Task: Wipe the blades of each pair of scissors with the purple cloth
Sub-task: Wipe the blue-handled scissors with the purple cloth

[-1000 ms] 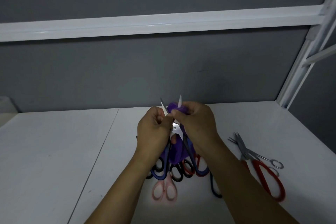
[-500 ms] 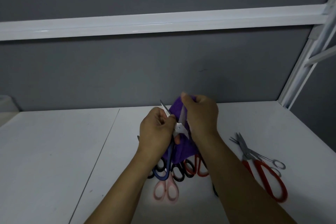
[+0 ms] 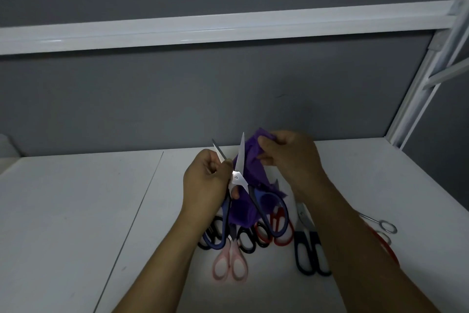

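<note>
My left hand (image 3: 206, 182) grips a pair of blue-handled scissors (image 3: 269, 211) near the pivot, blades spread open and pointing up. My right hand (image 3: 289, 155) pinches the purple cloth (image 3: 250, 157) just right of the right blade; the cloth hangs down behind the blue handles. On the white table below lie more scissors: a pink-handled pair (image 3: 229, 265), black-handled pairs (image 3: 247, 243), a red-handled pair (image 3: 281, 232) and a dark pair (image 3: 311, 253). My arms hide part of the pile.
A red-handled pair (image 3: 385, 244) and a small all-metal pair (image 3: 380, 223) lie at the right, partly behind my right forearm. The white table (image 3: 76, 211) meets a grey wall with a white rail; a white frame post (image 3: 426, 79) stands at the right.
My right hand has drawn the cloth up and off to the right, so the right blade shows bare. The left hand keeps its hold on the scissors.
</note>
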